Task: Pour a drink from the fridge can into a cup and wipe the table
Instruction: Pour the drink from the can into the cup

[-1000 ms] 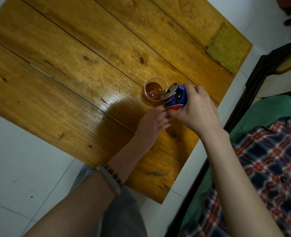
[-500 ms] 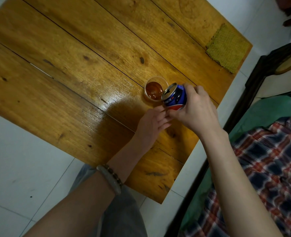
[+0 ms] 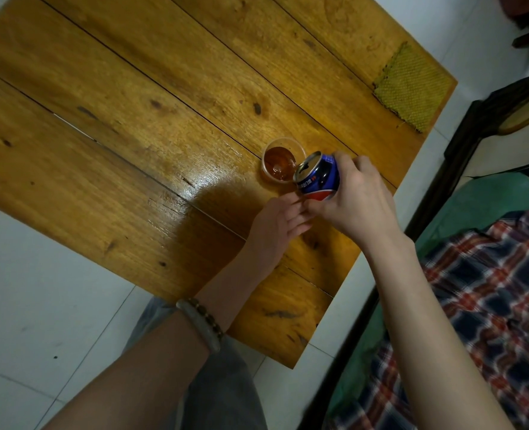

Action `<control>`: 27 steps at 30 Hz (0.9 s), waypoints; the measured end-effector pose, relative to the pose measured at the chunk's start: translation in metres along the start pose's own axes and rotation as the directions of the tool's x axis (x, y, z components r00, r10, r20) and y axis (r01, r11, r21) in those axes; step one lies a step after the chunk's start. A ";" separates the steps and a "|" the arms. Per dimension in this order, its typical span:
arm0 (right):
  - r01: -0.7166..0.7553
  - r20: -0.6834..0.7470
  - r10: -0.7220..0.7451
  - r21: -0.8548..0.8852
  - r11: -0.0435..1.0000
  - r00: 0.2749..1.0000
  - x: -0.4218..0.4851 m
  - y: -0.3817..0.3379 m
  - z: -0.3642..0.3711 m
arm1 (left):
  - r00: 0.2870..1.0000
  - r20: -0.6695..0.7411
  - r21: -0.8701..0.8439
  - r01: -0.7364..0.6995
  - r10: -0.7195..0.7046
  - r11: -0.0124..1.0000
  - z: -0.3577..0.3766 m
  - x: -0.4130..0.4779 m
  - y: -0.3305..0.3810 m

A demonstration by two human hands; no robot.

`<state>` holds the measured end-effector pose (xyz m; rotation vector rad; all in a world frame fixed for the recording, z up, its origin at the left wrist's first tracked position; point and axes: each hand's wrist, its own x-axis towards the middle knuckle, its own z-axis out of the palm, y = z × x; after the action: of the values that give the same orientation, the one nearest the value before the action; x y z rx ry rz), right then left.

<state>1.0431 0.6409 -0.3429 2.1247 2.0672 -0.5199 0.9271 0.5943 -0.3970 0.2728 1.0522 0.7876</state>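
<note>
My right hand [image 3: 358,201] grips a blue, red and white drink can [image 3: 319,178], tilted so its open top leans over the rim of a clear plastic cup [image 3: 280,164]. The cup stands on the wooden table [image 3: 132,119] and holds brown drink. My left hand [image 3: 277,226] lies on the table just below the can, its fingertips reaching under the can toward the cup's base; whether they touch the cup is hidden. A yellow-green cloth [image 3: 412,88] lies flat at the table's far right corner.
White tiled floor [image 3: 39,290] surrounds the table. A dark wooden frame [image 3: 462,144] with green and plaid fabric [image 3: 490,305] runs close along the table's right edge. My grey-trousered leg [image 3: 223,383] is at the near edge.
Hardly anything differs; the can stays tilted at the cup and both hands keep their places.
</note>
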 end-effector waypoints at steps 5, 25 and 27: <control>-0.004 -0.003 0.004 0.002 1.000 1.000 -0.001 -0.001 -0.001 | 0.996 0.017 0.170 -0.089 0.087 0.981 -0.001 -0.002 0.001; 0.012 -0.017 -0.012 -0.006 1.000 1.000 -0.002 -0.005 -0.003 | 0.983 0.120 -0.324 0.170 -0.138 0.931 0.015 -0.022 0.029; 0.010 -0.015 -0.010 -0.008 1.000 1.000 -0.002 -0.004 -0.003 | 0.984 0.115 -0.295 0.166 -0.138 0.941 0.016 -0.022 0.030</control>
<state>1.0391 0.6401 -0.3392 2.1218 2.0852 -0.4983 0.9215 0.6025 -0.3572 -0.0349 0.8394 0.7765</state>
